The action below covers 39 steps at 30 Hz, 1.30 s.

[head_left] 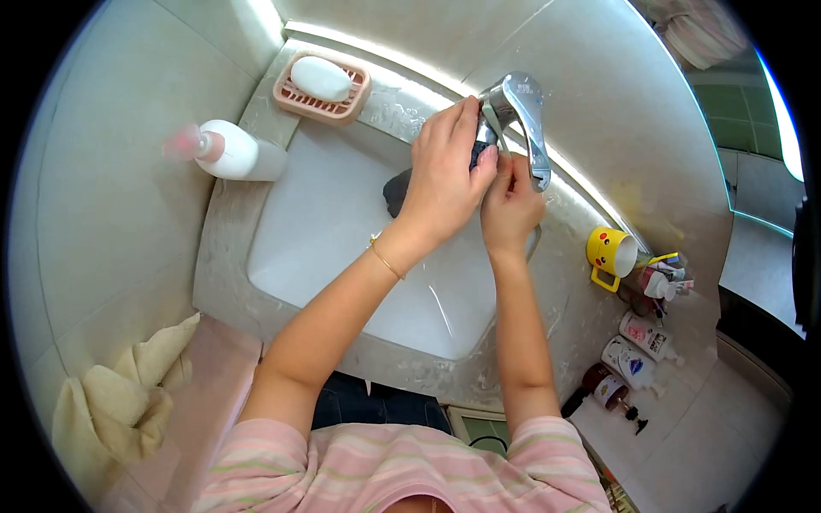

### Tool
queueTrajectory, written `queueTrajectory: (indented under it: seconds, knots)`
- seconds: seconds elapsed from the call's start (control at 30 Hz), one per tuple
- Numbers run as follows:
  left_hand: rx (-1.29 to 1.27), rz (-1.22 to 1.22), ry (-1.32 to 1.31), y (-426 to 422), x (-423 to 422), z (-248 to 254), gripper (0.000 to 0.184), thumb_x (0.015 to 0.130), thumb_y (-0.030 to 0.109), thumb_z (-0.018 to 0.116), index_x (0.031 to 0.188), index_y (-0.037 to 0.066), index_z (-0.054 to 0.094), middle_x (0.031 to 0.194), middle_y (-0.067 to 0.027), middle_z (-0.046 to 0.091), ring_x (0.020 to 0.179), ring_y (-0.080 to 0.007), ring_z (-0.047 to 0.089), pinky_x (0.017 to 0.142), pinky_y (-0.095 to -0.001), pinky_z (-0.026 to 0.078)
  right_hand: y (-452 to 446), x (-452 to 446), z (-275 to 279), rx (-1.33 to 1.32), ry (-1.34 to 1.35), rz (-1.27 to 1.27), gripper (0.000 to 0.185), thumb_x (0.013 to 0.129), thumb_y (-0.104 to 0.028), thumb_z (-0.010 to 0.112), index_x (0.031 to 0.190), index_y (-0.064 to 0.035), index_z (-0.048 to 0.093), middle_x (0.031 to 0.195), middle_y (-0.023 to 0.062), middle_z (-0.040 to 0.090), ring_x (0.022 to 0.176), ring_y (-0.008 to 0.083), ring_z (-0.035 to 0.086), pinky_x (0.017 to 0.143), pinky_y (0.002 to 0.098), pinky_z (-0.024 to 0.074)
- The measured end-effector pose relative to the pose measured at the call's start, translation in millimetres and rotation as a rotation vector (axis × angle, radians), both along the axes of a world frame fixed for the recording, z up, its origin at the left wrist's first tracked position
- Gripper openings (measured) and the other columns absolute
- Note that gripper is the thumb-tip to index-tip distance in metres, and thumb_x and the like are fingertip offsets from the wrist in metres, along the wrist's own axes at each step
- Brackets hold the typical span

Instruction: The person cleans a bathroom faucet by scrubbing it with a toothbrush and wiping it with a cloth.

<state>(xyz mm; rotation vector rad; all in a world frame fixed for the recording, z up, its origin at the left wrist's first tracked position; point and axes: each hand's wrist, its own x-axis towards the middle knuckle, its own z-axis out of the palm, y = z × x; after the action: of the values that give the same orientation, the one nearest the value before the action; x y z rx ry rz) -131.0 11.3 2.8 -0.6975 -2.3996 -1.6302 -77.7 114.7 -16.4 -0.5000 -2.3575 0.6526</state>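
My left hand [445,175] is closed over a dark grey cloth [397,193] at the faucet's neck. Part of the cloth hangs out past the palm over the sink, and a bit shows by the thumb. The chrome faucet [519,96] stands at the sink's back right edge, its lever pointing down toward my right hand [513,209]. That hand's fingers are pinched together just under the lever, close to the left thumb; what they grip is hidden. Below both hands lies the white sink basin [325,231].
A pink soap dish [295,104] with white soap [321,79] and a white pump bottle [244,154] stand left. On the right are a yellow cup [603,248], toothbrushes and several bottles [629,363]. A beige towel [128,393] hangs lower left.
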Motion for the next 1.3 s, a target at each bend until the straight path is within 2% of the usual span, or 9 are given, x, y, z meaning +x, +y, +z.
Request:
queueTrajectory:
  seconds: [0.2, 0.3, 0.47, 0.63, 0.7, 0.9, 0.97, 1.17, 1.3]
  knots:
    - [-0.077, 0.008, 0.064, -1, 2, 6, 0.058, 0.085, 0.014, 0.056, 0.137, -0.005, 0.038, 0.129, -0.0198, 0.049, 0.121, -0.0345, 0.043, 0.102, -0.0422, 0.032, -5, -5, 4, -0.185, 0.171, -0.016, 0.018, 0.093, -0.023, 0.058, 0.086, -0.0077, 0.065, 0.057, 0.0107, 0.053, 0.049, 0.0153, 0.049, 0.049, 0.0300, 0.0394]
    - [-0.078, 0.021, 0.073, -1, 1, 5, 0.059, 0.082, 0.014, 0.060, 0.135, -0.004, 0.040, 0.129, -0.0171, 0.048, 0.118, -0.0346, 0.045, 0.099, -0.0446, 0.033, -9, 3, -6, -0.119, -0.011, -0.048, 0.022, 0.094, -0.023, 0.058, 0.083, -0.0052, 0.064, 0.056, 0.0094, 0.053, 0.048, 0.0143, 0.046, 0.048, 0.0294, 0.0384]
    - [0.125, 0.082, 0.044, 5, 7, -2, 0.042, 0.083, 0.015, 0.061, 0.120, 0.000, 0.049, 0.119, -0.0156, 0.051, 0.109, -0.0330, 0.046, 0.094, -0.0452, 0.033, -16, -7, 0, -0.138, 0.103, -0.056, 0.022, 0.094, -0.021, 0.056, 0.082, -0.0049, 0.064, 0.057, 0.0088, 0.054, 0.049, 0.0138, 0.046, 0.049, 0.0298, 0.0389]
    - [0.026, 0.050, 0.071, 2, 0, 15, 0.023, 0.083, 0.016, 0.061, 0.101, 0.003, 0.056, 0.108, -0.0128, 0.053, 0.102, -0.0305, 0.047, 0.089, -0.0429, 0.033, -23, 3, 3, -0.231, 0.057, -0.080, 0.021, 0.095, -0.020, 0.055, 0.087, -0.0028, 0.064, 0.065, 0.0095, 0.059, 0.056, 0.0148, 0.052, 0.054, 0.0301, 0.0426]
    - [0.003, 0.025, 0.056, 3, -2, 24, 0.018, 0.084, 0.016, 0.062, 0.096, 0.003, 0.058, 0.103, -0.0115, 0.054, 0.100, -0.0297, 0.047, 0.087, -0.0422, 0.033, -35, 3, 14, -0.303, 0.099, -0.099, 0.024, 0.093, -0.020, 0.057, 0.092, 0.0007, 0.068, 0.077, 0.0157, 0.065, 0.064, 0.0268, 0.061, 0.057, 0.0367, 0.0454]
    - [0.077, 0.020, -0.172, -4, -11, 34, 0.023, 0.094, 0.025, 0.053, 0.091, 0.002, 0.055, 0.078, -0.0097, 0.056, 0.082, -0.0262, 0.051, 0.077, -0.0382, 0.040, -48, 28, 45, -0.511, -0.100, 0.077, 0.028, 0.095, -0.017, 0.051, 0.112, 0.0042, 0.057, 0.097, 0.0160, 0.059, 0.087, 0.0245, 0.057, 0.078, 0.0345, 0.0450]
    - [0.404, -0.057, -0.599, -12, -15, 44, 0.026, 0.097, 0.026, 0.048, 0.089, 0.002, 0.052, 0.068, -0.0079, 0.054, 0.065, -0.0251, 0.050, 0.063, -0.0351, 0.042, -49, 39, 42, -0.578, -0.124, 0.117, 0.028, 0.095, -0.016, 0.051, 0.112, 0.0042, 0.056, 0.097, 0.0148, 0.059, 0.088, 0.0225, 0.057, 0.080, 0.0343, 0.0448]
    - [-0.107, 0.038, -0.126, -9, -16, 34, 0.023, 0.096, 0.018, 0.047, 0.084, -0.001, 0.051, 0.052, -0.0182, 0.052, 0.050, -0.0379, 0.055, 0.051, -0.0461, 0.042, -10, 45, 47, -0.635, 0.225, 0.145, 0.029, 0.093, -0.016, 0.053, 0.115, 0.0018, 0.056, 0.101, 0.0107, 0.059, 0.091, 0.0196, 0.055, 0.084, 0.0331, 0.0435]
    - [-0.101, 0.058, -0.062, 0, -13, 39, 0.020, 0.093, 0.014, 0.051, 0.079, -0.001, 0.050, 0.050, -0.0179, 0.052, 0.047, -0.0397, 0.054, 0.050, -0.0483, 0.042, 0, 3, 83, -0.577, 0.162, 0.098, 0.033, 0.092, -0.015, 0.055, 0.120, 0.0008, 0.056, 0.105, 0.0112, 0.060, 0.091, 0.0193, 0.055, 0.086, 0.0325, 0.0435]
